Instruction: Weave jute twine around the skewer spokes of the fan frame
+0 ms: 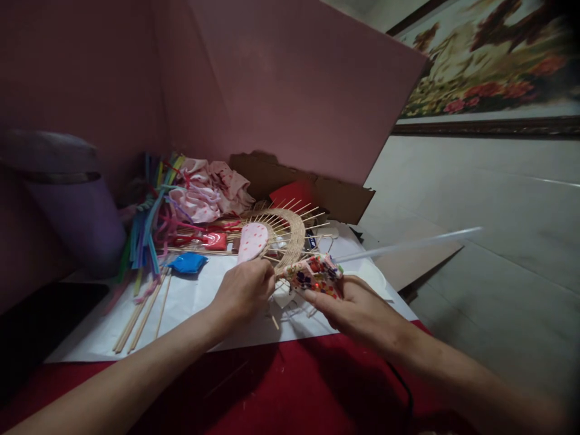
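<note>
Ring (296,235) lies just beyond the fingers of both hands. Left hand (248,285), at its near left: fingers curled together, anything pinched hidden. Right hand (356,302), at its near right, grips floral tool (312,275); tip hard to make out.

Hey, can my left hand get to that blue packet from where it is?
Probably yes: the blue packet lies to the left of your left hand, with only white paper between. Its fingers seem closed on the woven ring, so they'd likely need freeing first.
</note>
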Tool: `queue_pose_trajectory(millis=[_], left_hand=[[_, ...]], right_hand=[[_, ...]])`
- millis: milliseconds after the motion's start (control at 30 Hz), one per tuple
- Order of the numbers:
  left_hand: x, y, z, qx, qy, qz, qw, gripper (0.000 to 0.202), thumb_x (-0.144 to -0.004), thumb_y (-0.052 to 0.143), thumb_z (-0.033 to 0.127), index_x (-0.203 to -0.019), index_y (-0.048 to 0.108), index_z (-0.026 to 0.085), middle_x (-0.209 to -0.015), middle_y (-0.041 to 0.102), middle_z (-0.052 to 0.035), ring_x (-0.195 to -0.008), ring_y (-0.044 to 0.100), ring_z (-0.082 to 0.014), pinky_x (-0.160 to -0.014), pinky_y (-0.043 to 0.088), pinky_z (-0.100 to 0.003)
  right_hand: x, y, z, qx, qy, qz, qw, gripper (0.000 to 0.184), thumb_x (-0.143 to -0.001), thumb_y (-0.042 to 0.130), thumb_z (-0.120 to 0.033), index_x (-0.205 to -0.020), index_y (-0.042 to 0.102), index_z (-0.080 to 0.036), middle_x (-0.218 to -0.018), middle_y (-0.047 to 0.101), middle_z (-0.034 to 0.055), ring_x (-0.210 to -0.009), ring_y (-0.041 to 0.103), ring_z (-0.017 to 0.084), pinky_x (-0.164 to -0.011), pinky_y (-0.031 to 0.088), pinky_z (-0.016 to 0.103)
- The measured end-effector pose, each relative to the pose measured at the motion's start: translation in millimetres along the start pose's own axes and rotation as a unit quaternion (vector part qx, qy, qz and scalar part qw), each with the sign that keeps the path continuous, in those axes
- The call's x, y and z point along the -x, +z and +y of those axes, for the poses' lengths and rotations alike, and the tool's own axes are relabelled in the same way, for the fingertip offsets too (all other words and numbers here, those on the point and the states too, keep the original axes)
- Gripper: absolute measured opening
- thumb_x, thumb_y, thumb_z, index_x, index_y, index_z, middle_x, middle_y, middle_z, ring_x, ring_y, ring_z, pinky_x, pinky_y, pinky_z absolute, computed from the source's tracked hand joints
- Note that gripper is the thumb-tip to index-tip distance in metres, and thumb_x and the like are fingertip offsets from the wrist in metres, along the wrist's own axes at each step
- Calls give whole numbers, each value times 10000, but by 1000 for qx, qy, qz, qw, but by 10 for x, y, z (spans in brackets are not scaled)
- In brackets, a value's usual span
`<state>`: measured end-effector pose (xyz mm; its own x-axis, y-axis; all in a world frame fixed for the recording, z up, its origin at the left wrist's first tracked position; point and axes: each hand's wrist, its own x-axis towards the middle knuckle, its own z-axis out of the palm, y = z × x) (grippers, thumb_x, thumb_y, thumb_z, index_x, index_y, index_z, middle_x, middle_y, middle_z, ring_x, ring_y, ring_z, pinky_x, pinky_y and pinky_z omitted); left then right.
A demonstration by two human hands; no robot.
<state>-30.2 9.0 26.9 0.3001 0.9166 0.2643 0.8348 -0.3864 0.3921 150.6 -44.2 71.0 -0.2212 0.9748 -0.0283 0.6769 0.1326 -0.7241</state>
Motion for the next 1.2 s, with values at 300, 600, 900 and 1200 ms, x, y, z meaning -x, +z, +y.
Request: queue_pose_trajectory(millis=[300, 600, 900, 1200], left_hand=[[-12, 28, -16, 27, 20, 16, 999, 194, -783, 424, 274, -720, 588, 190, -665, 610, -32, -571, 512, -142, -498, 281, -259], [6, 21, -15, 39, 23, 23, 999, 210, -787, 405, 286, -710, 578, 194, -661, 604, -34, -576, 504, -145, -510, 288, -262], [12, 9, 12, 31, 14, 18, 999, 198, -775, 417, 279, -716, 587, 197, -658, 606, -29, -579, 510, -145, -504, 280, -254], [12, 32, -1, 34, 20, 24, 999, 190, -773, 408, 277, -699, 566, 202, -638, 590, -20, -555, 488, -138, -493, 264, -250]], right_hand=[[-79, -17, 7, 9, 8, -15, 1000, 341, -776, 461, -414, -538, 372, -186, -434, 368, -51, -403, 303, 58, -390, 230, 203], [-102, -25, -42, -3, 24, -25, 999, 314, -769, 468, -393, -545, 390, -187, -411, 367, -51, -390, 300, 58, -379, 217, 201], [-122, -18, -4, 3, 35, -23, 999, 248, -762, 477, -362, -602, 416, -183, -437, 375, -56, -387, 302, 57, -375, 209, 202], [-101, -19, -63, 25, 29, -3, 999, 246, -756, 479, -373, -601, 446, -184, -433, 386, -49, -392, 316, 71, -383, 237, 213]])
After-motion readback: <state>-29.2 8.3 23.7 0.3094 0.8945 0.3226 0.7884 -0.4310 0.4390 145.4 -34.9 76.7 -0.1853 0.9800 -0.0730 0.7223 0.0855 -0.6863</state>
